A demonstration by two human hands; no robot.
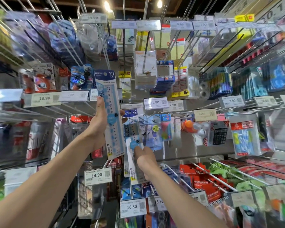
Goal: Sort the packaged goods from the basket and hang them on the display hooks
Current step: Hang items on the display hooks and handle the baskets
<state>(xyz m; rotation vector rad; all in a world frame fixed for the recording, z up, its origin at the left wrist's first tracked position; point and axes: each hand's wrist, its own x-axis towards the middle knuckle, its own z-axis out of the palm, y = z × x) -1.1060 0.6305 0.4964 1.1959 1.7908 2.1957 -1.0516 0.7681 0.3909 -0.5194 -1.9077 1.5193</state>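
My left hand [99, 122] grips a long packaged 20 cm ruler [111, 112], pale blue and white, held upright in front of the display wall. To its right an identical ruler pack [133, 145] hangs on a hook under a blank price tag. My right hand [145, 159] reaches up to the lower part of that hanging pack, fingertips touching it near a round blue sticker. Whether the fingers pinch the pack is hard to tell. The basket is out of view.
Rows of metal display hooks [176, 171] stick out toward me, loaded with stationery packs and price tags [98, 176]. A packaged calculator [218, 134] hangs at right, red packs [202, 181] at lower right, tape packs [44, 79] at left.
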